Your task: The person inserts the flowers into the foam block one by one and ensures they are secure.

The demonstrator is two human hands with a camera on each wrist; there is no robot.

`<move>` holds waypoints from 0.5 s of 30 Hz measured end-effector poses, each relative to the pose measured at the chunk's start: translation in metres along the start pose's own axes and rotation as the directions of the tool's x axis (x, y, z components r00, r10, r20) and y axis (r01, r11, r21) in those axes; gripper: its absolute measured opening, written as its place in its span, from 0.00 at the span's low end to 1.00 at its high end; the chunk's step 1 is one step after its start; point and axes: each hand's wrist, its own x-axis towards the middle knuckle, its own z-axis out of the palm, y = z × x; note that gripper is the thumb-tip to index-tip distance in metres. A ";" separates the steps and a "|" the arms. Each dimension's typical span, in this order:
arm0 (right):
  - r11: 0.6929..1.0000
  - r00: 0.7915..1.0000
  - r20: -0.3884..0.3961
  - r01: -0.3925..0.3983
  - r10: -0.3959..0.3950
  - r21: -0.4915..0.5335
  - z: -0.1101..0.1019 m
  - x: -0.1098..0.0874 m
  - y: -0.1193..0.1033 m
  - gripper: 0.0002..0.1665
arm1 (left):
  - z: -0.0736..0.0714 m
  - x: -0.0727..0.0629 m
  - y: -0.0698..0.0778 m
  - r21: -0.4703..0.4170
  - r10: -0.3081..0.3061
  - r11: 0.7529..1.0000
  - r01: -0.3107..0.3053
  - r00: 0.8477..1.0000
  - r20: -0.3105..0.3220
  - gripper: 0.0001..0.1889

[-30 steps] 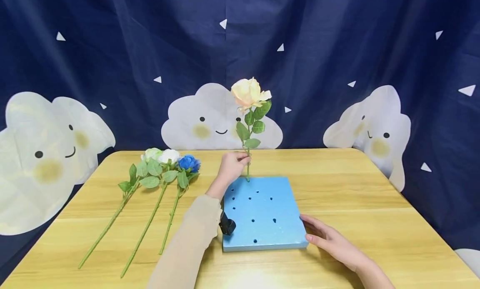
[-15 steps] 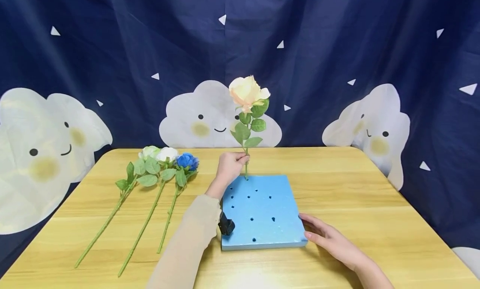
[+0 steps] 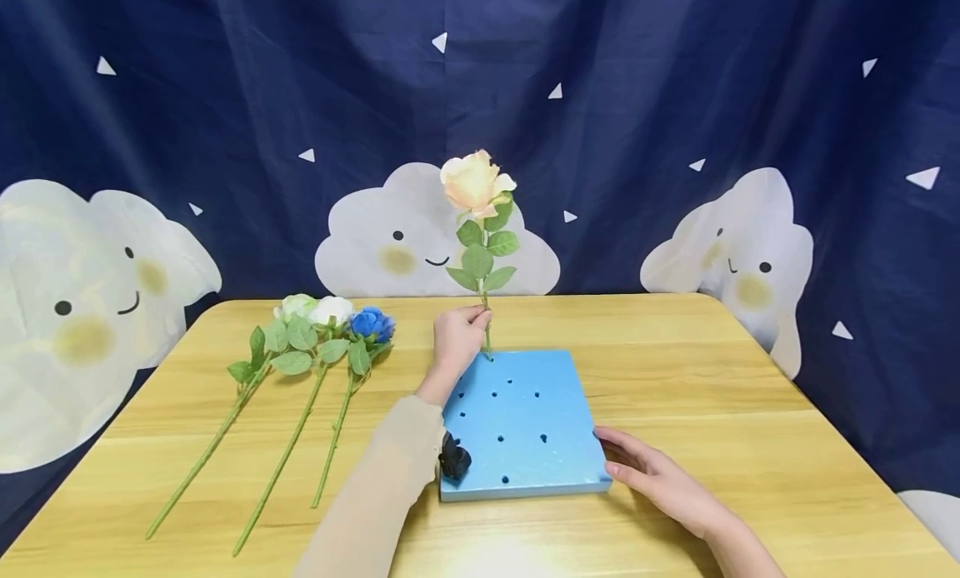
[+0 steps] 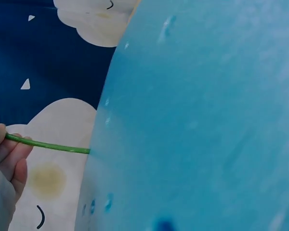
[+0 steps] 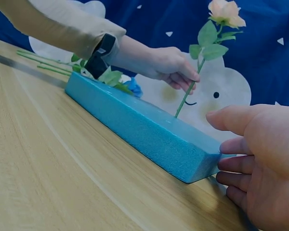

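Note:
A pale peach artificial rose [image 3: 472,185] stands nearly upright, its bloom leaning slightly left. My left hand [image 3: 459,341] pinches its green stem between thumb and fingers, below the leaves. The lower end of the stem meets the far part of a blue foam block [image 3: 566,465], at a hole; how deep it sits is hidden. In the left wrist view, the stem [image 4: 58,146] runs from the fingertips to the block's surface. My right hand [image 3: 663,482] rests against the block's right side near the front corner, fingers loosely extended, as the right wrist view also shows.
Left on the wooden table [image 3: 675,361] lie three more artificial flowers: a greenish-white one [image 3: 297,306], a white one [image 3: 332,310] and a blue one [image 3: 371,324]. Several holes dot the block. A black device [image 3: 453,459] sits on the left wrist. A dark blue curtain [image 3: 600,128] hangs behind.
The rose's bloom has tipped to the left while the left hand keeps its pinch on the stem. The right hand stays at the block's side. The whole head view has shifted slightly.

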 end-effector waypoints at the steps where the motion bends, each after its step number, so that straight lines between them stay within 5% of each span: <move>1: 1.000 1.000 0.002 0.000 0.000 0.001 0.000 0.000 0.000 0.33 | -0.001 0.000 -0.001 -0.011 -0.018 1.000 0.018 1.000 0.009 0.08; 15: 1.000 1.000 -0.008 -0.004 0.004 0.004 -0.001 0.001 0.000 0.32 | -0.008 0.004 -0.006 -0.077 -0.041 0.996 0.051 0.990 0.136 0.09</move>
